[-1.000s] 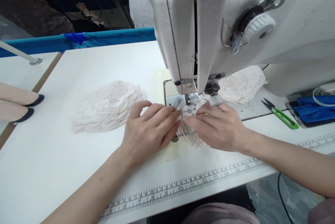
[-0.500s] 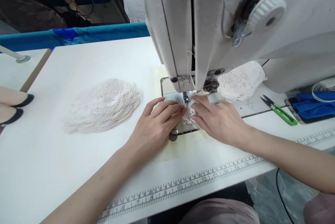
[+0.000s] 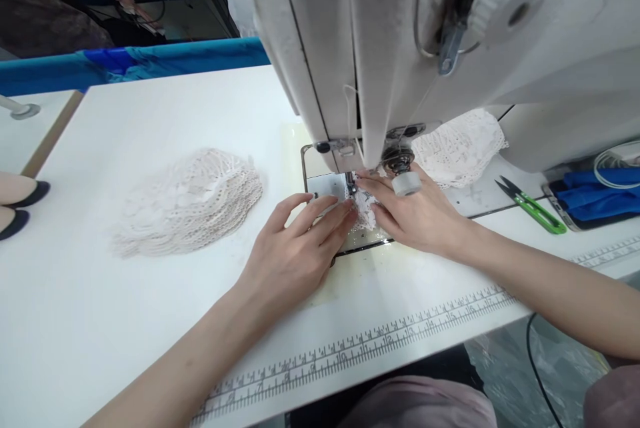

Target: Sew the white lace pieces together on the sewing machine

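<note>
Most of the white lace piece (image 3: 367, 212) is hard to make out: it lies in the centre of the frame, in the gap between the two hands, with its upper part hidden by the right fingers and the sewing machine (image 3: 320, 48) head. The left hand (image 3: 297, 241) is at its left edge, fingers bent and close together, tips down at the lace; the right hand (image 3: 420, 215) reaches over its right side, fingers loosely spread. Whether either hand pinches the lace or only presses it, I cannot tell, as the undersides are out of sight. The presser foot (image 3: 351, 183) shows just above, but the needle point cannot be made out. The machine runs off the top and right of the frame. The lace stack (image 3: 200, 195) at centre left has a blurred left end; the second lace pile (image 3: 463, 151), right of centre, is partly covered by the machine.
</note>
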### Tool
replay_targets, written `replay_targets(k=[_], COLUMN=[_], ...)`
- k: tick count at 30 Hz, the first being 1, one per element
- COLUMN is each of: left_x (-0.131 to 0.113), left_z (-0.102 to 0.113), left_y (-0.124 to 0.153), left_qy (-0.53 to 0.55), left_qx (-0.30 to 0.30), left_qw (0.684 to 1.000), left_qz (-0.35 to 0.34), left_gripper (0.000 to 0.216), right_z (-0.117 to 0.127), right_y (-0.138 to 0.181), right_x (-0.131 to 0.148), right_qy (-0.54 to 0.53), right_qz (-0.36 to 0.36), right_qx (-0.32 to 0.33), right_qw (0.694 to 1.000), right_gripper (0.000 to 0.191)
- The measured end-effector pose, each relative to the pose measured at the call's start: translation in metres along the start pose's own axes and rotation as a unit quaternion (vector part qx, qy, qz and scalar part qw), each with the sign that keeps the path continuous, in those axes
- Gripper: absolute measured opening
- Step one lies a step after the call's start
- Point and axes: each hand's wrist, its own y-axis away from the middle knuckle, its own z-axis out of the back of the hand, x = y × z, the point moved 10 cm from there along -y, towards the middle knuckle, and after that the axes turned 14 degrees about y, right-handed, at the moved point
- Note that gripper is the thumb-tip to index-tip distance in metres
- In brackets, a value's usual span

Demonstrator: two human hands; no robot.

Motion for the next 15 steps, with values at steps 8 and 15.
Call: replay_targets(k=[8,15], left_x=[0.001,0.000], left_z=[0.000,0.005], left_y=[0.000,-0.004], left_qy=[0.023,0.015], left_qx=[-0.009,-0.041], left_qw=[1.000,0.999], left_qz=[0.002,0.004], left_gripper=[0.041,0.024], right_z=[-0.001,0.021], right_y=[0.000,0.007], right_x=[-0.001,0.012], right_qy=[-0.002,-0.011], right_qz=[0.004,0.047], right_qx=[-0.004,-0.094], right_qw=[1.000,0.994], right_gripper=[0.030,0.032])
